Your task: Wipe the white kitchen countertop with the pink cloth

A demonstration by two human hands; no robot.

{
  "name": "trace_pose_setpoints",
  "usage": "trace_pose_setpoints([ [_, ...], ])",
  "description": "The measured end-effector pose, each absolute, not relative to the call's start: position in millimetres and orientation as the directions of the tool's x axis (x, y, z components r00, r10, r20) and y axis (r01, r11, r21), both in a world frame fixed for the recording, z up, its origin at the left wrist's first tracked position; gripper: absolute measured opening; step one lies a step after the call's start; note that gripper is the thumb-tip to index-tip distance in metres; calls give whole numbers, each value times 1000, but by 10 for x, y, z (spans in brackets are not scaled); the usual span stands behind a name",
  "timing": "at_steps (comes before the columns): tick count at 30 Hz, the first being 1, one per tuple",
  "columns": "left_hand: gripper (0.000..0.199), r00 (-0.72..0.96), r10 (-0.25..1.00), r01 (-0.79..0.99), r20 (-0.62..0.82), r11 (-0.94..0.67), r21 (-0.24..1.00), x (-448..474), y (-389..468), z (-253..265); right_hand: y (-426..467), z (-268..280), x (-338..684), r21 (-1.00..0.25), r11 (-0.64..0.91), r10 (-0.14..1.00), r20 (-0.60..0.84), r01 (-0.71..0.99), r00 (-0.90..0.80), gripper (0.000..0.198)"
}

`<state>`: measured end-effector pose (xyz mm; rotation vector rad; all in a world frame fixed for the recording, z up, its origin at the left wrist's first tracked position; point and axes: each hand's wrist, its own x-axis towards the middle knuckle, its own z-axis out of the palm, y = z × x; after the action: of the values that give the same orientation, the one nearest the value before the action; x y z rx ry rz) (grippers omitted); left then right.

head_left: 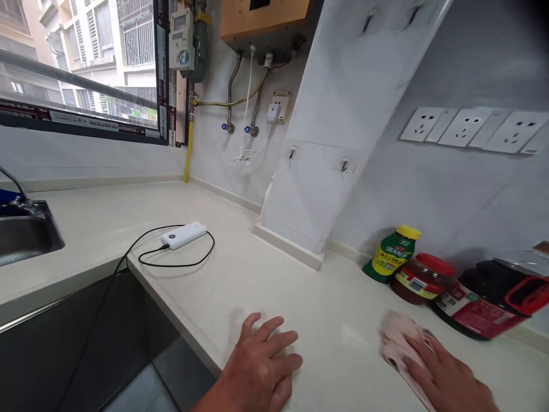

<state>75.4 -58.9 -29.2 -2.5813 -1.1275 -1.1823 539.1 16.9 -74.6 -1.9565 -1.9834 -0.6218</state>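
My right hand (450, 372) presses a pale pink cloth (398, 340) against the white countertop (334, 320), at the lower right. The cloth is bunched under the fingers and its far edge is blurred. Fingers spread, my left hand (266, 360) is at the counter's front edge and holds nothing. Just beyond the cloth stand a green squeeze bottle with a yellow cap (392, 254), a red-lidded jar (422, 278) of dark sauce and a big dark jug with a red handle (480, 297).
A white power bank (184, 234) with a black cable lies on the counter. At the left is a steel sink (30, 240). A wall column (295, 217) juts onto the counter behind. Sockets (465, 127) line the right wall; a water heater (263, 26) hangs above.
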Motion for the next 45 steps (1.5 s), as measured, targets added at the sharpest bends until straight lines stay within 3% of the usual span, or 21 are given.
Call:
trace_pose_setpoints([
  [4,23,439,514,623,736,-765,163,759,-502,-438,744,-359,4098,104,177,936,290,979,-200,56],
  [7,16,423,455,625,784,-773,111,789,-435,-514,1152,-166,3236,109,249,928,258,962,-269,51],
  [13,4,213,251,621,944,-781,67,876,-316,-572,1740,-26,2213,111,360,894,243,926,-376,42],
  [17,8,230,330,639,916,-761,114,886,-311,-545,1764,82,1698,88,471,851,216,878,-478,44],
  [23,23,24,265,567,964,-798,205,853,-427,-280,1287,107,1094,31,679,720,165,733,-674,49],
  [30,32,100,372,454,923,-842,290,762,-604,-129,603,36,1277,-38,818,575,93,574,-813,66],
  [37,33,199,442,432,874,-840,327,701,-661,-56,231,-82,2261,-43,726,683,158,687,-713,58],
  [45,30,252,526,521,812,-781,344,677,-617,-55,-551,-253,4245,-95,230,943,268,969,-197,57],
])
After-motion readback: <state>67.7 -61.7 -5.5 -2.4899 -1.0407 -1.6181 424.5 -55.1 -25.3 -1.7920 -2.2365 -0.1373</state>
